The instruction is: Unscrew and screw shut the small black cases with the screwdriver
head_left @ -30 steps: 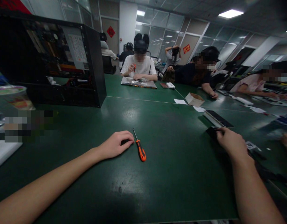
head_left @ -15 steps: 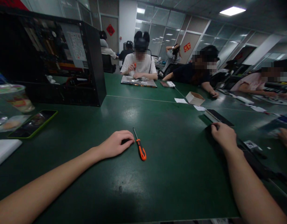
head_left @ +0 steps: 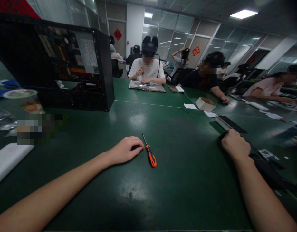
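Observation:
On the green tabletop (head_left: pixel 177 193) lies a screwdriver (head_left: pixel 151 157) with an orange and black handle, its metal shaft pointing away from me. My left hand (head_left: pixel 126 149) rests on the table just left of it. Its fingers curl down and the thumb comes to the fingertips, with nothing seen in them. My right hand (head_left: pixel 236 144) is closed at the right, beside dark items. Its fingertips are turned away, so whatever it grips is hidden. Just beyond it lies a flat dark item with a pale edge (head_left: pixel 232 124).
An open black computer case (head_left: pixel 105 71) stands at the left, with a plastic cup (head_left: pixel 25 100) and a white object (head_left: pixel 10 158) before it. A small open box (head_left: pixel 205 104) and papers (head_left: pixel 190 106) lie farther back. A co-worker (head_left: pixel 148 69) sits opposite at a flat panel (head_left: pixel 147 86).
The whole view has shifted slightly, so everything sits a little farther right. My right hand looks more closed, its thumb now less visible. My left hand and the screwdriver keep their places on the table.

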`<state>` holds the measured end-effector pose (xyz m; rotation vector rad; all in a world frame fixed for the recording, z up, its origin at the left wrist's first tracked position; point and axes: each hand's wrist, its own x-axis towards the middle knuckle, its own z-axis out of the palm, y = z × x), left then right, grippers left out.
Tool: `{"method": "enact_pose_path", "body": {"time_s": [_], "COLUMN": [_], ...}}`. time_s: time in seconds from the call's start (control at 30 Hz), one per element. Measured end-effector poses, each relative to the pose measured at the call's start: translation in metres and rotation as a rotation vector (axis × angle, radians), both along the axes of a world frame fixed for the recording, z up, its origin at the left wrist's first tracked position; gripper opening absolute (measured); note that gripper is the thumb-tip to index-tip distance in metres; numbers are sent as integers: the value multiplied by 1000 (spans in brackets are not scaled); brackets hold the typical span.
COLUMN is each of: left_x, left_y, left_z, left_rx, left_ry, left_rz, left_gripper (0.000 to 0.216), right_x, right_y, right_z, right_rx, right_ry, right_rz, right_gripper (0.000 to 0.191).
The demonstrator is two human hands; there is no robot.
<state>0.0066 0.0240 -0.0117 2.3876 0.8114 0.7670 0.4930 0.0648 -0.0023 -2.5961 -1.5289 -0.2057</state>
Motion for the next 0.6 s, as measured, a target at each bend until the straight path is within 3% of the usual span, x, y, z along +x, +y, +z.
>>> {"method": "enact_pose_path", "body": {"time_s": [0.2, 0.33, 0.37, 0.47, 0.53, 0.6], "left_x": [1, 1, 1, 1, 0, 0], "left_y": [0, -1, 0, 1, 2, 1], "left_z": [-2, -1, -1, -2, -2, 0], "left_rx": [8, 4, 2, -7, -11, -18], "left_ry": [6, -2, -4, 1, 12, 43], "left_rz": [5, 13, 13, 17, 21, -11], "left_gripper": [15, 16, 16, 17, 17, 18], "right_x": [0, 12, 16, 22, 24, 24], "right_y": [-20, -62, -74, -109, -124, -132], "right_z": [15, 15, 10, -11, -23, -29], "right_rx": [187, 434, 426, 213, 130, 146], "right_ry": [-141, -215, -204, -69, 0, -30], "right_rz": [48, -151, -215, -311, -279, -204], "right_gripper": [57, 66, 69, 75, 74, 69]}}
